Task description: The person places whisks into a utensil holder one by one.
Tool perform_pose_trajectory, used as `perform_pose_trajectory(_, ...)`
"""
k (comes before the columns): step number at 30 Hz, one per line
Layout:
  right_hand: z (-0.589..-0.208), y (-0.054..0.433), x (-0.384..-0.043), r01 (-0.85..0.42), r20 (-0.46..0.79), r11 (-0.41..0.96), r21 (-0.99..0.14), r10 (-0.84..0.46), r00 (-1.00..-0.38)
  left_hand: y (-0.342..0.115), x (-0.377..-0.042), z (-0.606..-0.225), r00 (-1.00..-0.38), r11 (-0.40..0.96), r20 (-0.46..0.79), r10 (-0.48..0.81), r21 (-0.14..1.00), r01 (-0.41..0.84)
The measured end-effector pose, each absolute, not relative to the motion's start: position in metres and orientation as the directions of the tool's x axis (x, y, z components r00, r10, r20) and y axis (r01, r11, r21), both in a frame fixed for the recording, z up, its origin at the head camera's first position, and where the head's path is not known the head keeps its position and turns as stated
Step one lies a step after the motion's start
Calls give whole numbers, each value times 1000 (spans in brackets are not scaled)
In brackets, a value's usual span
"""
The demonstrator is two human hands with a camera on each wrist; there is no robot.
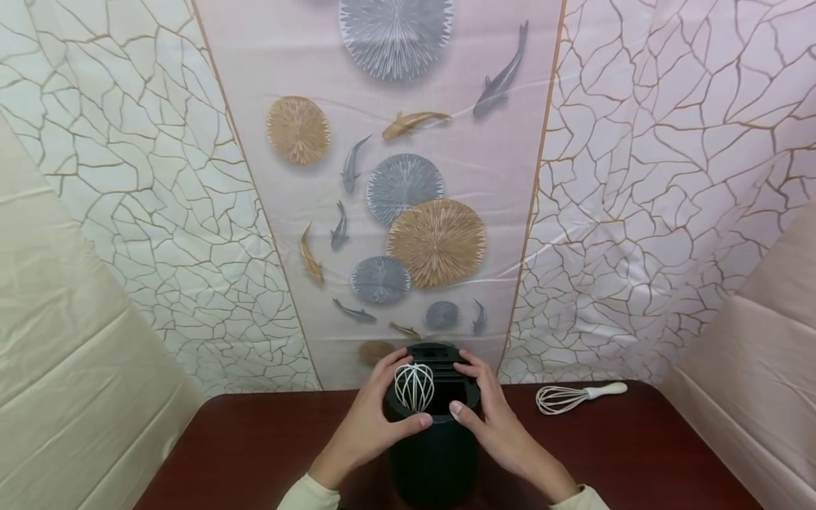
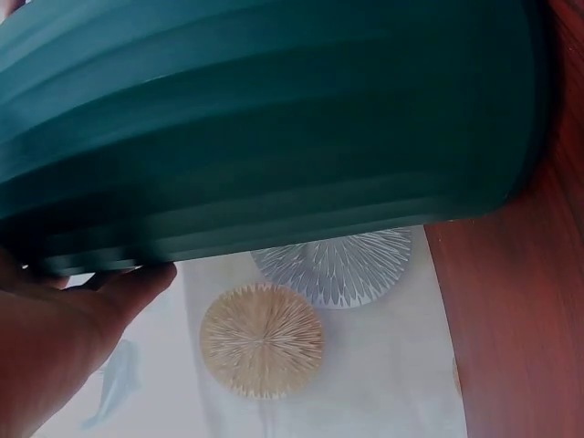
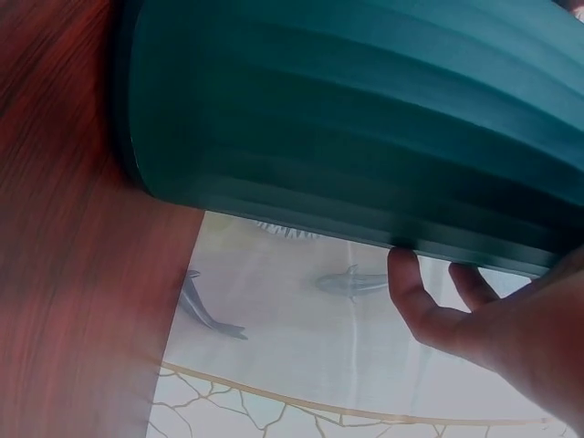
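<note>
A dark green, ribbed utensil holder stands upright on the table, with black slotted dividers at the back of its mouth. One whisk stands in it, wire head up; its handle is hidden inside. My left hand grips the holder's upper left side, thumb at the near rim and fingers toward the back. On the other side, my right hand holds the upper part the same way. Both wrist views show the holder's ribbed wall close up, with fingers touching it.
Another whisk with a white handle lies at the table's back right, handle pointing right. The dark red-brown table ends at a patterned cloth backdrop. Beige cloth panels slope in at both sides.
</note>
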State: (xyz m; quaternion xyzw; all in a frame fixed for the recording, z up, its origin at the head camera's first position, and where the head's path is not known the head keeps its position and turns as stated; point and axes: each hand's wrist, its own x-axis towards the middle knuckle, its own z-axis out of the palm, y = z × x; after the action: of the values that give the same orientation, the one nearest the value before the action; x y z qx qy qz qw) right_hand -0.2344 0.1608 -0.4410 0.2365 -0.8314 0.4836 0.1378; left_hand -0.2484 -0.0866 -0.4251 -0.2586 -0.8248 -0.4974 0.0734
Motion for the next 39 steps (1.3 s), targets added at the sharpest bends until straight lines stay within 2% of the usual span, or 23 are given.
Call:
perform_pose_trajectory(13,-441,168,-232,-490,407,430,-759,-275,-871,-82,-249,-431,-852,362,395,345,781,509)
perform_pose_trajectory(19,-441,170,-231,-503,415,432,-749,-286,-864,-83,-246,-432,-849,340,405,340,789,512)
perform_pose_trajectory(25,-440,176,-230,-500,435,430,-752,-246,-866,-84,-247,-430,-855,331,401,327,799,502)
perform_pose_trajectory(33,-436,198,-229,-420,374,281,-863,-202,-905,-88,-249,-432,-869,281,390,304,835,473)
perform_pose_trajectory(39,-439,228,-232,-462,439,273,-844,-145,-887,-87,-252,-434,-859,263,401,319,833,487)
